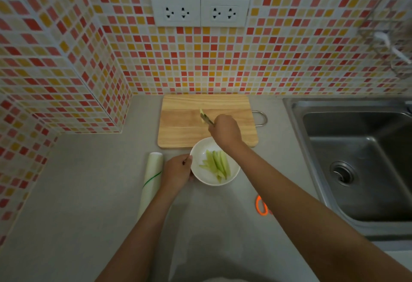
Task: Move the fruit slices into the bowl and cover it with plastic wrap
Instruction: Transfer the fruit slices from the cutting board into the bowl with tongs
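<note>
head view: right hand point(225, 130) pinches the last fruit slice point(204, 118) over the cutting board point(178, 125); left hand point(178, 169) grips the bowl point(200, 174) holding the other slices. a loose pinch could drop it short of the rim.

We record the setting as a home kitchen. Evidence: a grey bench point(89, 192) meets walls covered in small red, orange and cream mosaic tiles point(289, 63). A stainless steel sink point(356, 170) with a drain is set into the bench on the right. Two white double power sockets point(200, 11) sit in the tiled wall. We note a wooden cutting board point(178, 125) against the wall and a white bowl point(200, 174) holding green fruit slices point(217, 162).
</note>
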Demonstrator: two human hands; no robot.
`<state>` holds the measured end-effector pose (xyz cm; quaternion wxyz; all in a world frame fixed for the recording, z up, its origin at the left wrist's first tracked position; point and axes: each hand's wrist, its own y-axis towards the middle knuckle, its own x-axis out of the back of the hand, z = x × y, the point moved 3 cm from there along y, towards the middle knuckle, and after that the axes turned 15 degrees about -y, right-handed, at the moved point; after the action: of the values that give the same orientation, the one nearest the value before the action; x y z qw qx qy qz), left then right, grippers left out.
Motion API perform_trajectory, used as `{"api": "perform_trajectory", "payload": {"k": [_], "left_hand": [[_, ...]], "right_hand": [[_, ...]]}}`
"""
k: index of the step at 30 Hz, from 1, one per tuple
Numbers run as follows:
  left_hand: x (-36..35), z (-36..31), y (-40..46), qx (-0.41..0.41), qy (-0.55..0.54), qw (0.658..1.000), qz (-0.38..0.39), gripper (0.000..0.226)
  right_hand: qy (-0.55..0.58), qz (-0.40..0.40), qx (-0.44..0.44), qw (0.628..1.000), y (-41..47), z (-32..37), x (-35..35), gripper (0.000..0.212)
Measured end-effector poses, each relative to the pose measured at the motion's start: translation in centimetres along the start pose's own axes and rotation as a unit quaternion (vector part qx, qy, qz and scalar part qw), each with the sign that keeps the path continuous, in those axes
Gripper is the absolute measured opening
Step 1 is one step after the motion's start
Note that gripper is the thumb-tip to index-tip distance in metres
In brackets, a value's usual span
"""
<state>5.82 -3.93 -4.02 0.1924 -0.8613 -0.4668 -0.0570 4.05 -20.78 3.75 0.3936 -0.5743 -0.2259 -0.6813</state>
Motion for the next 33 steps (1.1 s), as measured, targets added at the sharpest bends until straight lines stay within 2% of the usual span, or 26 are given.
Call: {"api": "perform_trajectory", "payload": {"k": [5, 7, 11, 17, 19, 25, 30, 33], "left_hand": [[-0.1, 0.1, 0.1, 0.002, -0.005, 1.000, -0.006, 0.035], [0.0, 0.2, 0.1, 0.005, -0.012, 1.000, -0.004, 0.035], [0.1, 0.1, 0.2, -0.001, -0.012, 1.000, -0.005, 0.034], [0.0, -0.2, 0.0, 0.007, -0.004, 1.000, -0.006, 0.034], [0.0, -0.3, -0.1, 0.010, -0.010, 1.000, -0.006, 0.035], [0.0, -0.5, -0.4, 0.019, -0.016, 1.000, -0.008, 0.032], [-0.1, -0.6, -0.4, 0.021, -0.029, 0.999, -0.011, 0.030], [-0.1, -0.4, -0.4, 0.013, -0.020, 1.000, -0.009, 0.032]], "right_hand": [[0.066, -0.022, 0.010, 0.998, -7.3, -2.7, 1.2, 0.051], [0.047, -0.002, 0.014, 0.999, -10.4, -3.1, 0.6, 0.051], [-0.034, 0.059, 0.013, 0.998, -13.7, -3.3, -1.4, 0.030], [-0.112, 0.065, 0.017, 0.991, -14.7, -2.7, -2.2, 0.029], [-0.104, 0.043, -0.010, 0.994, -14.0, -3.1, -1.0, 0.031], [0.035, -0.022, -0.159, 0.986, -7.0, -7.4, 2.9, 0.032], [0.012, -0.062, -0.209, 0.976, 0.6, -9.2, 1.3, 0.032], [-0.045, -0.057, -0.213, 0.974, 2.8, -9.1, -0.2, 0.034]]}}
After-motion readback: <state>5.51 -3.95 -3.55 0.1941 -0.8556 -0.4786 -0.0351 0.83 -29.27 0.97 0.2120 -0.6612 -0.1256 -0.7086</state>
